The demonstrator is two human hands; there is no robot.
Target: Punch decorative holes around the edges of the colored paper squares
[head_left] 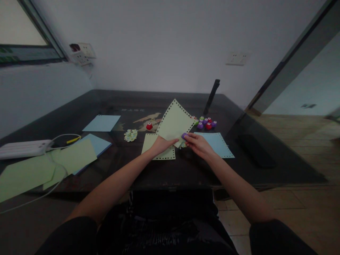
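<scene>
Tilted up off the table, a pale green sheet of paper (175,120) with small punched shapes along its edges is pinched in my left hand (162,144), thumb on top. At the sheet's lower right edge, my right hand (198,144) grips a small purple craft punch (183,135). Whether the punch is pressed down cannot be made out. Beneath lies another green sheet (164,156) with a punched border, partly covered by my left hand. A light blue sheet (219,145), also punched along its edges, lies beside my right hand.
Several coloured punches (208,124) cluster behind the blue sheet. A red punch (149,126) and a pile of paper bits (131,135) sit left. Plain green sheets (29,173), a cable and a white power strip (23,148) occupy the left side. A black phone-like object (256,150) lies right.
</scene>
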